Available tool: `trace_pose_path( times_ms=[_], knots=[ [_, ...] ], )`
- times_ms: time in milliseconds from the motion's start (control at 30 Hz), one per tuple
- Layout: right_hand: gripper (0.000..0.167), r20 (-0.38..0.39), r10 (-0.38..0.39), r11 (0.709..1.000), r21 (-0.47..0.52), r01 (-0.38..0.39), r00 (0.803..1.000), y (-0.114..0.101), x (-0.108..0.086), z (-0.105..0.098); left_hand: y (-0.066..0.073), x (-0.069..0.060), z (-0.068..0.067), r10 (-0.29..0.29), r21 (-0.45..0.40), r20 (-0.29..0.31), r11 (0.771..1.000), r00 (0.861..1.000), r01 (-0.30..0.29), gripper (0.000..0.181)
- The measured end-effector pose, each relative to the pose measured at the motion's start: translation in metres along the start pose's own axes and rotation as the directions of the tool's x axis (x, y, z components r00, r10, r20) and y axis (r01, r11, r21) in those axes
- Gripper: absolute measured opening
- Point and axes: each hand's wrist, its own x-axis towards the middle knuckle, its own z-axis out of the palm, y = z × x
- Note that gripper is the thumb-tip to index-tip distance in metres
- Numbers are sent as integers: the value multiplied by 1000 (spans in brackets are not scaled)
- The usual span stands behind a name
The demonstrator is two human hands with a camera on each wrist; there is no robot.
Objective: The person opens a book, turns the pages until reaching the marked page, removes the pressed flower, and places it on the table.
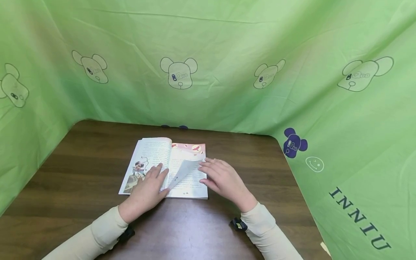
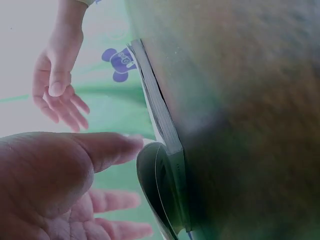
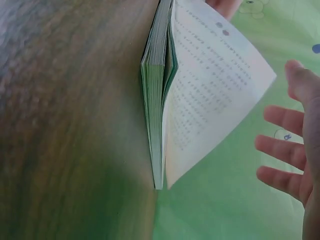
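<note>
The left hand (image 1: 147, 187), fingers spread with nothing in its grip, lies over the left side of the open book (image 1: 154, 153), beside its fold. The right hand (image 1: 224, 178), fingers loosely extended and holding nothing, is nearer the free corner of the raised page (image 1: 186, 169), just right of it. That page slants away and rightward. The book lies on the worktop (image 1: 260, 162).
</note>
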Motion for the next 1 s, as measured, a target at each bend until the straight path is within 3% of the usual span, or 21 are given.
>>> trace_pose_path(
  times_ms=[100, 233, 367, 433, 567, 700, 1000],
  knots=[
    [47, -3, 4, 1000, -5, -4, 1000, 1, 0, 0, -1, 0, 1, 11, -24, -78, 1000, 997, -13, 86],
    [50, 19, 16, 1000, -9, -16, 1000, 1, -1, 1, -2, 1, 2, 47, -34, -200, 998, 979, -55, 108],
    [61, 104, 88, 996, 0, -89, 991, 1, -2, 2, -3, 2, 0, 49, -9, -254, 999, 966, -53, 119],
    [71, 176, 131, 991, 5, -134, 976, 1, -3, 3, -3, 2, 0, 40, 15, -259, 999, 965, -38, 122],
    [86, 319, 193, 978, 10, -207, 928, 0, -6, 6, -3, 1, -2, 52, 67, -268, 997, 962, -35, 121],
    [95, 394, 218, 968, 30, -250, 893, 0, -9, 8, -2, 1, -2, 87, 100, -258, 993, 962, -63, 114],
    [99, 446, 219, 959, 64, -275, 868, -1, -13, 11, -2, -2, -2, 116, 61, -153, 992, 981, -107, 84]
  ],
)
